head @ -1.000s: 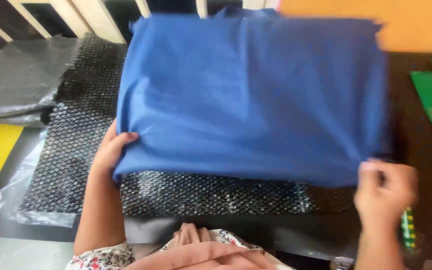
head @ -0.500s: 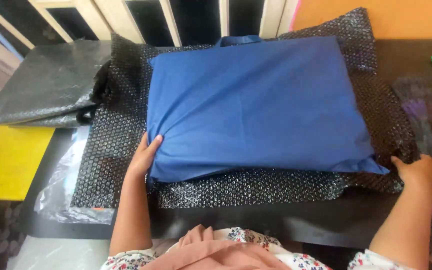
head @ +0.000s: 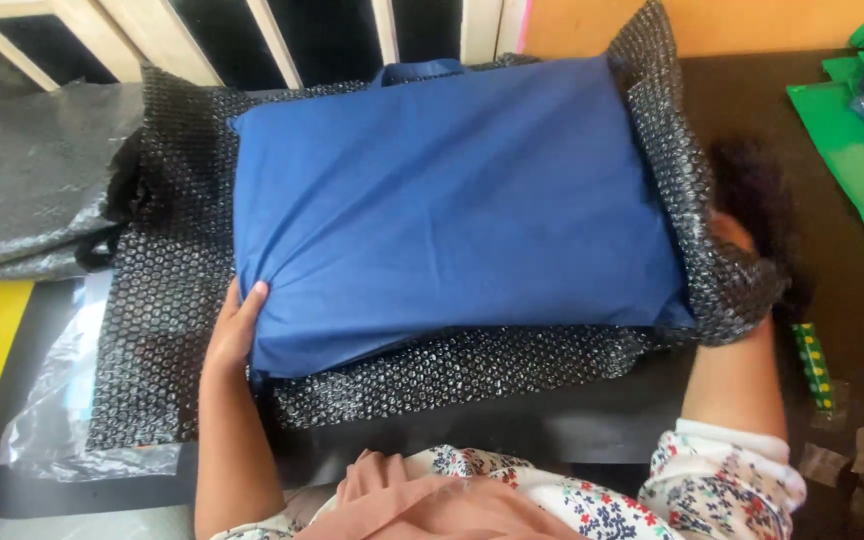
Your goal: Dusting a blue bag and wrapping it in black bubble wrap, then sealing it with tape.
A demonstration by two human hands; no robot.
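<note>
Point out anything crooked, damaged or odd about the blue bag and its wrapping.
The bubble wrap lies unevenly: its right edge is lifted and curled over the blue bag's side, covering most of the right hand, while its left part stays flat. The left hand presses the bag's lower-left corner, puckering the cloth. No damage shows.

- Blue bag (head: 452, 210), centre of the frame: matt woven cloth, smooth with soft creases.
- Black bubble wrap (head: 167, 300) under it: glossy plastic, bumpy.
- Grey bag (head: 32, 180), upper left: crinkled plastic with a dull sheen.
- Green bag (head: 852, 150), upper right: matt fabric-like sheet.
- Table (head: 852, 300): dark, smooth, slightly shiny.
</note>
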